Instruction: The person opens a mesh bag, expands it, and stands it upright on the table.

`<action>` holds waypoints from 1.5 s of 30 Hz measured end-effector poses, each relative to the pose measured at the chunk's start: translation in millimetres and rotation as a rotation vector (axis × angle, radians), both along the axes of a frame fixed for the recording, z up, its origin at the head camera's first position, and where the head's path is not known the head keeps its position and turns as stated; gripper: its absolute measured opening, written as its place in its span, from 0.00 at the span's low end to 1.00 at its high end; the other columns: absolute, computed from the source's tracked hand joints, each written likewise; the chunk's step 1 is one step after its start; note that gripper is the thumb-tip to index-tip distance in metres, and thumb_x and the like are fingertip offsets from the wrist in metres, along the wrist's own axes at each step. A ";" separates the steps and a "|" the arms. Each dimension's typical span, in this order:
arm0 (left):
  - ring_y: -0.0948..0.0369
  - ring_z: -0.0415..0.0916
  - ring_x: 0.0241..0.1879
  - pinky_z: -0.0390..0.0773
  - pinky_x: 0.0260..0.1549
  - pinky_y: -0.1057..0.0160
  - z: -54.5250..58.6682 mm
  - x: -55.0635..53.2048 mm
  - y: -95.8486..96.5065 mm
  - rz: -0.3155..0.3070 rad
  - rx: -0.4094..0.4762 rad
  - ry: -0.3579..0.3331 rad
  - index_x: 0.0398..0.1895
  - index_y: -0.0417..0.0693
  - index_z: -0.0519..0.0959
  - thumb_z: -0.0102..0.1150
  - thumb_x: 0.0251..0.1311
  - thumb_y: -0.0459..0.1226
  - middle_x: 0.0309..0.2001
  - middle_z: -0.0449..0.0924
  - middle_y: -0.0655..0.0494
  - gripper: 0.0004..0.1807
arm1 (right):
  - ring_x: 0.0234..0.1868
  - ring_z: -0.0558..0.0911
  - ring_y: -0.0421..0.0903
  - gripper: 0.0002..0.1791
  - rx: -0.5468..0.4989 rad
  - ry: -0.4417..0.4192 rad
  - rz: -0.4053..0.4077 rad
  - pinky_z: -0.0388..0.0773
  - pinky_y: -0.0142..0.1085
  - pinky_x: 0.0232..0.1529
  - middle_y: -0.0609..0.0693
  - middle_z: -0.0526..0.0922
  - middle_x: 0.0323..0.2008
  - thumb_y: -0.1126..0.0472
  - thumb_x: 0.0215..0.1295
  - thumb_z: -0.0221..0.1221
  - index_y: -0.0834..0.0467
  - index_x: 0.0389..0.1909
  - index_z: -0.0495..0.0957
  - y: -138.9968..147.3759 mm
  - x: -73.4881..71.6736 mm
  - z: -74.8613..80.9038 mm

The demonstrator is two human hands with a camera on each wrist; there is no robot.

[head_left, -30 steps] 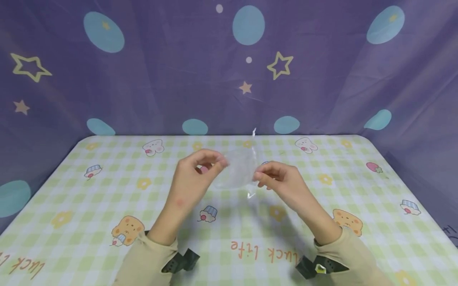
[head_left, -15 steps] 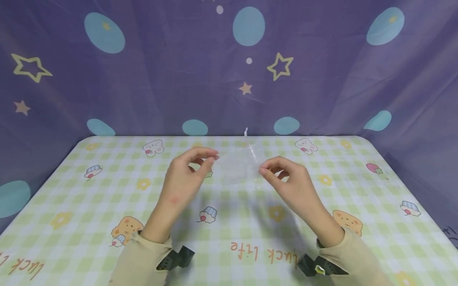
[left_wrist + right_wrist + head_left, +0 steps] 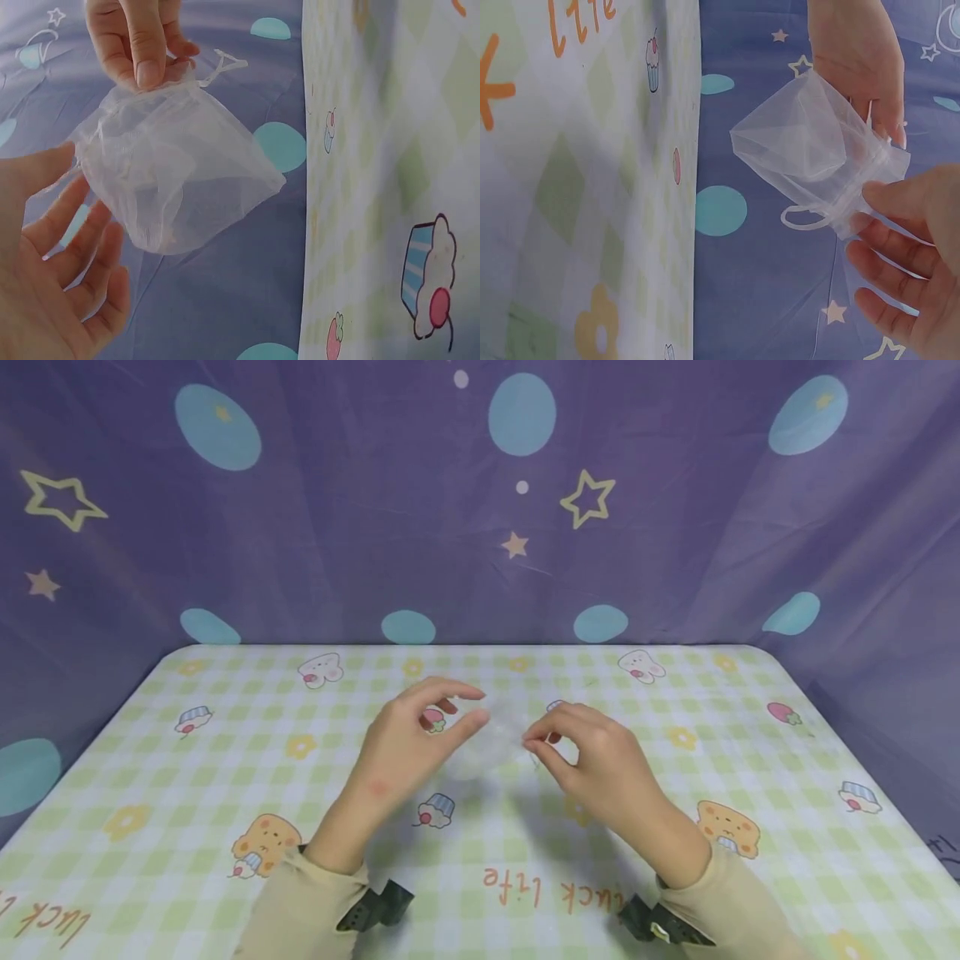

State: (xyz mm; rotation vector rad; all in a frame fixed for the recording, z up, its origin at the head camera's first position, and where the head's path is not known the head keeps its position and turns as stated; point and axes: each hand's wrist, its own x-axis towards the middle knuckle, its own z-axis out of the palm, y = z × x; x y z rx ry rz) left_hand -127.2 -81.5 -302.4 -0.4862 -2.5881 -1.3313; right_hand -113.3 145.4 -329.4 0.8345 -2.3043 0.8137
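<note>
A small sheer white drawstring pouch hangs between the two hands, above the table. In the head view the pouch is faint against the cloth. My right hand pinches its gathered mouth between thumb and index finger, as the right wrist view shows on the pouch. My left hand is beside the pouch, thumb and fingers spread apart; in the left wrist view its thumb tip lies at the pouch's edge, and contact is hard to tell. A loop of white cord sticks out from the mouth. The pouch looks flat and see-through.
A table with a green-and-white checked cloth lies under the hands, printed with cupcakes, flowers and bears. Behind its far edge hangs a purple curtain with stars and blue ovals. Dark wrist cameras sit on both sleeves.
Both hands first held the pouch stretched between them. Since then the left thumb and fingers have parted, both hands have come closer together, and the pouch has sunk lower.
</note>
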 end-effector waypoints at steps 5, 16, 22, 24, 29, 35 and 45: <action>0.65 0.77 0.37 0.75 0.42 0.59 -0.9 0.4 4.3 -0.014 -0.015 0.031 0.39 0.60 0.88 0.68 0.61 0.47 0.39 0.85 0.68 0.07 | 0.33 0.79 0.39 0.09 0.001 0.004 0.013 0.77 0.34 0.33 0.39 0.82 0.30 0.68 0.55 0.71 0.52 0.33 0.84 -0.7 1.4 0.1; 0.64 0.78 0.35 0.76 0.33 0.60 0.6 -0.3 3.7 0.075 0.067 -0.007 0.41 0.59 0.88 0.67 0.61 0.48 0.37 0.86 0.67 0.08 | 0.31 0.79 0.38 0.10 -0.079 -0.042 -0.093 0.76 0.36 0.31 0.41 0.83 0.30 0.64 0.55 0.72 0.54 0.38 0.84 3.4 1.4 3.5; 0.62 0.77 0.36 0.74 0.34 0.61 -0.6 -1.3 1.0 0.061 0.186 -0.031 0.41 0.54 0.88 0.67 0.62 0.45 0.38 0.86 0.63 0.08 | 0.31 0.80 0.39 0.14 -0.129 -0.159 -0.131 0.78 0.38 0.33 0.44 0.83 0.31 0.62 0.55 0.73 0.56 0.43 0.84 3.7 -0.7 3.3; 0.62 0.77 0.38 0.74 0.37 0.60 -0.5 -1.6 0.8 0.041 0.215 -0.045 0.41 0.52 0.87 0.67 0.62 0.43 0.39 0.86 0.61 0.08 | 0.31 0.80 0.39 0.13 -0.143 -0.194 -0.141 0.78 0.39 0.34 0.44 0.83 0.31 0.61 0.56 0.73 0.56 0.42 0.85 4.0 -1.0 3.4; 0.61 0.76 0.38 0.75 0.37 0.58 -1.7 -2.3 1.0 0.036 0.186 -0.099 0.42 0.54 0.87 0.67 0.63 0.43 0.41 0.85 0.62 0.08 | 0.31 0.79 0.38 0.10 -0.175 -0.203 -0.158 0.78 0.40 0.34 0.43 0.83 0.29 0.62 0.55 0.73 0.56 0.38 0.86 5.9 -2.1 3.0; 0.62 0.77 0.42 0.74 0.42 0.56 -9.8 -7.4 -0.1 0.060 0.017 -0.144 0.42 0.59 0.87 0.67 0.62 0.45 0.42 0.85 0.66 0.08 | 0.31 0.80 0.39 0.10 -0.123 -0.249 -0.188 0.78 0.43 0.35 0.44 0.84 0.30 0.62 0.57 0.72 0.55 0.39 0.86 7.5 -7.5 -1.2; 0.63 0.78 0.46 0.75 0.40 0.53 -25.9 -12.9 1.3 0.051 -0.234 -0.222 0.42 0.64 0.86 0.66 0.63 0.47 0.42 0.84 0.70 0.07 | 0.30 0.80 0.43 0.10 0.046 -0.375 -0.220 0.74 0.38 0.30 0.43 0.84 0.32 0.59 0.59 0.70 0.53 0.41 0.86 9.2 -16.4 -17.8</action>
